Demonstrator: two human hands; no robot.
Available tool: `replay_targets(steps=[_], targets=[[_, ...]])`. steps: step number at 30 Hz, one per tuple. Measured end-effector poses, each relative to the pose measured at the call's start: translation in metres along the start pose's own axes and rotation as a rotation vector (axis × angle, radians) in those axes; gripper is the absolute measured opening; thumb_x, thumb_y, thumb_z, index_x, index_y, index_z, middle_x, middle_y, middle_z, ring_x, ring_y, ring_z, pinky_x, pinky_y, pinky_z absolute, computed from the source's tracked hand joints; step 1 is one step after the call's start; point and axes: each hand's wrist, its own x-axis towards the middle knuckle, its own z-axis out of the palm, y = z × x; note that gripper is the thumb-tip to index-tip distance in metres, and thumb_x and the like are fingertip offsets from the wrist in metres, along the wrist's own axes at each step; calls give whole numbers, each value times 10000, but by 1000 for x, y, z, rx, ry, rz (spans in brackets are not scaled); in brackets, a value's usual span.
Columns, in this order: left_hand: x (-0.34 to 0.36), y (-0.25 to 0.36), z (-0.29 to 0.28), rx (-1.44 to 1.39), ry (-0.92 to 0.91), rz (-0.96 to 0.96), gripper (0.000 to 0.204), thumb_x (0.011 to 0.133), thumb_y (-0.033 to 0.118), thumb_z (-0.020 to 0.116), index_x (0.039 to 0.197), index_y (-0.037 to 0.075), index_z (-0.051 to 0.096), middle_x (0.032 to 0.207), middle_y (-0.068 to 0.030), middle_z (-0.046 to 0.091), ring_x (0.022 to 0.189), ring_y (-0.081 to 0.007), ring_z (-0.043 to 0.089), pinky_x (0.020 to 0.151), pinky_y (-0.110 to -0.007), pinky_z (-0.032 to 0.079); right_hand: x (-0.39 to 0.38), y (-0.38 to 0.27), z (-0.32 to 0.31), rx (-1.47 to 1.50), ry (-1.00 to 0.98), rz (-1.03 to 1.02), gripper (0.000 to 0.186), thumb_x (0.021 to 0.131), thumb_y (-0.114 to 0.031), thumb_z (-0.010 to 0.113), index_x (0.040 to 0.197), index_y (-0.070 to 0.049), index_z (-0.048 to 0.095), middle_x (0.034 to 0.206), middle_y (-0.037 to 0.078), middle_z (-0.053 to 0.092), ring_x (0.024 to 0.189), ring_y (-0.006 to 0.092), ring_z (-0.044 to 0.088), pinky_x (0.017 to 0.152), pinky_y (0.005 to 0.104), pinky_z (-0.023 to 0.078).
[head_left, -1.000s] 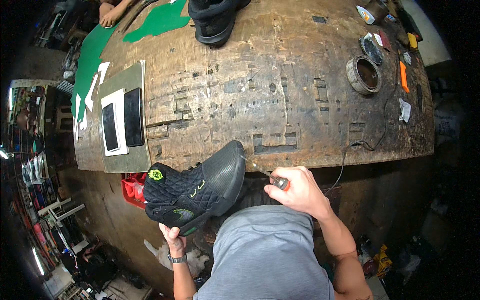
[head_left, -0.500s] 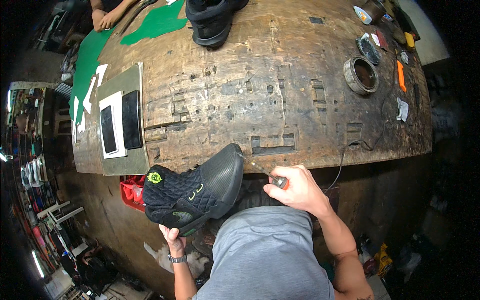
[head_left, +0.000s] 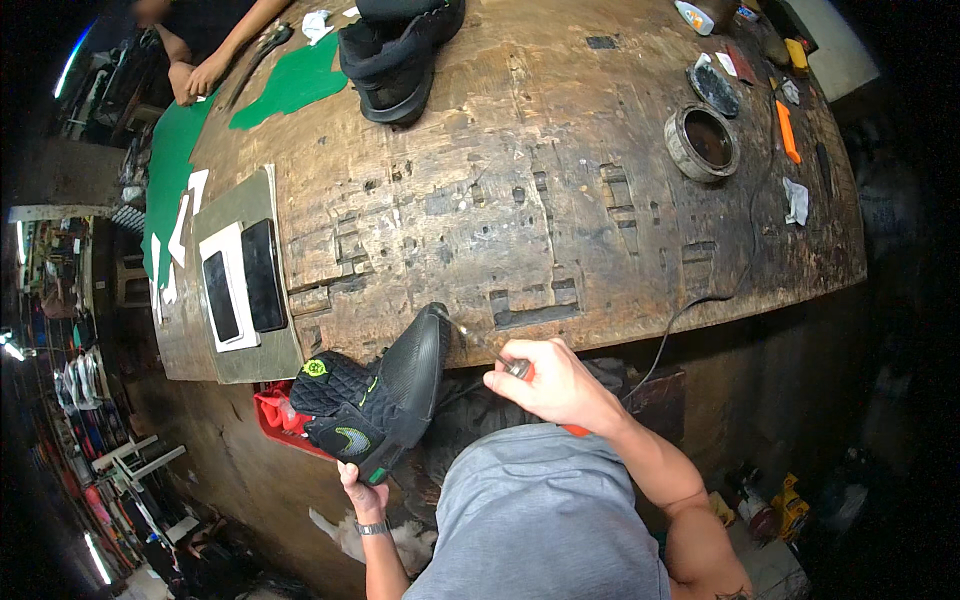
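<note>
Right hand wrapped round slim tool, left hand pinching black shoe heel-first at desk's near edge; toe work apparently underway, next move wanting steady tip control.

A black high-top shoe and a thin tool at the desk edge.
The left hand grips the shoe by its heel; the right hand holds the tool, its shaft pointing toward the toe, contact unclear. On the desk lie another black shoe, a round tin and a dark phone.
</note>
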Motion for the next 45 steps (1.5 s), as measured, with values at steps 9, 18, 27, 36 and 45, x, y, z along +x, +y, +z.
replay_targets(steps=[9,18,27,36,45], targets=[[1,-4,-18,-6,52,-54,753,812,471,753,1389,37,538,1333,-117,666,1175,-312,657,958,-470,558,-2,-1,5,-7,32,-27,370,882,-314,738,780,18,611,663,238,613,664,458,632,622,485,497],[2,0,-15,-2,53,-28,722,799,412,772,1393,74,538,1352,-105,651,1200,-307,652,1012,-479,537,0,-5,-8,-87,-16,8,329,873,-282,759,856,37,680,670,211,642,617,361,651,612,416,494],[3,8,-5,37,0,21,785,806,374,763,1470,68,477,1413,-120,599,1259,-331,609,1104,-497,482,-5,-11,-22,-132,-47,-18,327,873,-282,738,845,36,666,650,216,615,576,350,600,597,415,477],[6,11,-6,87,-52,71,828,817,377,761,1513,79,425,1455,-117,553,1302,-333,575,1112,-501,477,-6,-11,-36,-168,-118,-14,335,871,-273,726,847,53,652,684,250,638,627,409,646,614,434,499],[6,22,9,156,-13,122,963,705,380,845,1495,39,413,1411,-114,550,1260,-302,584,1089,-467,489,-11,-11,-46,-165,-149,-2,351,862,-275,725,832,66,647,730,274,670,713,437,698,651,437,532]])
